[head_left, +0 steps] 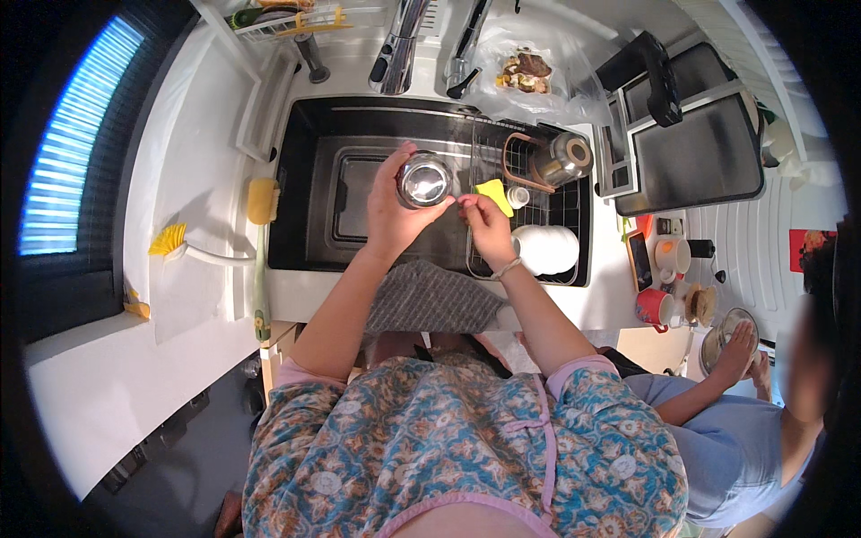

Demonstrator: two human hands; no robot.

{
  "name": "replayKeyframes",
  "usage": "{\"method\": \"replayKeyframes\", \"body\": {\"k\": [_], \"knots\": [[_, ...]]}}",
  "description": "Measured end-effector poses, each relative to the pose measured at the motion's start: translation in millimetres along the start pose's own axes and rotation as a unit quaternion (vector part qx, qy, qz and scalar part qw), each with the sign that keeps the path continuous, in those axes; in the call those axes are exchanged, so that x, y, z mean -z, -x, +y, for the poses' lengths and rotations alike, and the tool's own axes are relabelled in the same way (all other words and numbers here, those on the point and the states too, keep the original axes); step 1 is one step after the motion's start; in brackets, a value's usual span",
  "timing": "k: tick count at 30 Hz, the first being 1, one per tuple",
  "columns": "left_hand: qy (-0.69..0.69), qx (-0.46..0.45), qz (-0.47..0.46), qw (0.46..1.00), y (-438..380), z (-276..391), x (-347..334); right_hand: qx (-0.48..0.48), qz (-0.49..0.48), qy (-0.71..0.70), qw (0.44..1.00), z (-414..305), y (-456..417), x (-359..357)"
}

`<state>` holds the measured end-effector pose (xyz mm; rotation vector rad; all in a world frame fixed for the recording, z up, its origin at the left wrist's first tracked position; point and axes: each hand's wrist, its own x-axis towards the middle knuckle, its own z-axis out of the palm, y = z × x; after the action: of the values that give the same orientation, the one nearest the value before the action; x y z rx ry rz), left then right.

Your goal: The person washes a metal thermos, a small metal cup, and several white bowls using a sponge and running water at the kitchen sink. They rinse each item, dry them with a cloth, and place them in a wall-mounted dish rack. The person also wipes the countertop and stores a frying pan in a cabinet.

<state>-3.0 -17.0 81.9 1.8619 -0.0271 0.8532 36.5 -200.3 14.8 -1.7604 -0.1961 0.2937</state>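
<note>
My left hand is wrapped around a shiny round metal vessel, holding it over the sink. The vessel's mirror-like round end faces up towards me. Just to its right is my right hand, thumb and fingertips drawn together near the vessel's lower right side. Whether something small is pinched there cannot be made out. A yellow sponge or cloth shows right behind those fingers, in the wire rack set in the sink. A small white cap lies beside it.
White bowls and a steel jug lie in the rack. Behind stand a chrome faucet and a plastic bag with food scraps. A grey cloth drapes the front edge. At right, a person handles a glass lid.
</note>
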Motion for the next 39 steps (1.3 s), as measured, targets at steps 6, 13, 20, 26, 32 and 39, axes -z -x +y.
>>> {"method": "replayKeyframes", "body": {"k": [6, 13, 20, 26, 32, 39], "knots": [[-0.118, 0.266, -0.094, 0.952, 8, -11, 19, 0.030, -0.007, 0.422, 0.906, 10, -32, 28], [-0.161, 0.314, -0.059, 0.934, 46, -54, 54, 0.008, -0.109, 0.248, 0.963, -8, -22, -14], [-0.248, 0.015, -0.175, 0.953, 55, -41, 34, 0.091, -0.188, 0.093, 0.974, -27, -3, -55], [-0.208, 0.069, -0.247, 0.944, 48, -15, 38, 0.004, -0.070, 0.160, 0.985, -35, -17, 10], [-0.194, 0.135, -0.315, 0.919, 77, -7, 65, -0.095, 0.118, 0.482, 0.863, 8, -36, 132], [-0.251, 0.141, -0.329, 0.899, 100, 4, 84, -0.269, 0.005, 0.684, 0.679, 52, -73, 140]]}}
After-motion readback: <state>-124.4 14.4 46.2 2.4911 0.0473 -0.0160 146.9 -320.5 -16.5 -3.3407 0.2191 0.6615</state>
